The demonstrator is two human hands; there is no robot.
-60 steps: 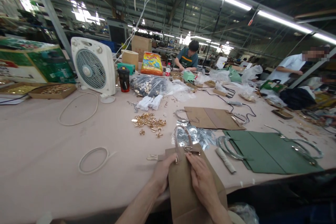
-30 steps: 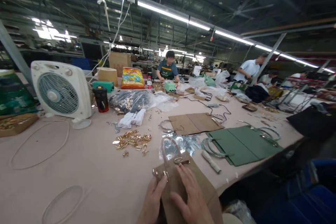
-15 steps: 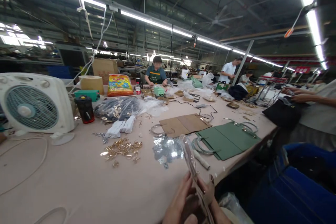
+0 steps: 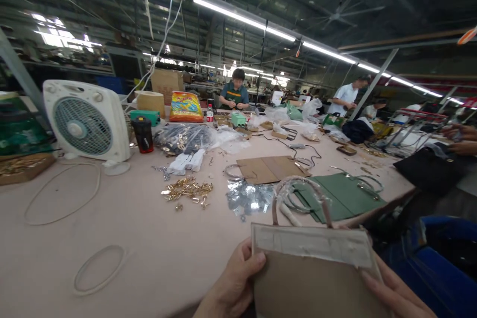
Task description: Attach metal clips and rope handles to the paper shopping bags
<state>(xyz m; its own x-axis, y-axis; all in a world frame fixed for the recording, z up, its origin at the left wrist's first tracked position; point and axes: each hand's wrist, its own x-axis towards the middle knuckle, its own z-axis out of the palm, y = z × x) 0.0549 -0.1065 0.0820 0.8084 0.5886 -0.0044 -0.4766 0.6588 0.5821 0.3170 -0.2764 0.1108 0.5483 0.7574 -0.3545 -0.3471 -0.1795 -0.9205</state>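
I hold a tan leather bag panel [image 4: 313,283] upright in front of me, its pale taped top edge toward the table. Its wrapped handle [image 4: 301,198] arches above that edge. My left hand [image 4: 233,285] grips the panel's left side with the thumb on its face. My right hand [image 4: 395,293] holds the right side, fingers curled on the edge. Beyond lie a pile of gold metal fittings [image 4: 188,190] and small plastic packets [image 4: 248,201].
On the pink table [image 4: 112,218] stand a white fan [image 4: 87,121], a black cup [image 4: 143,134], a tan panel [image 4: 270,169], green panels [image 4: 345,196] and cord loops [image 4: 99,268]. People work at the far end [image 4: 234,92] and right [image 4: 346,97]. A blue bin [image 4: 443,253] stands at right.
I have lifted the tan panel off the table and turned it, from edge-on half a second ago to flat toward me. Both hands now grip its sides. My view swung right, then back left.
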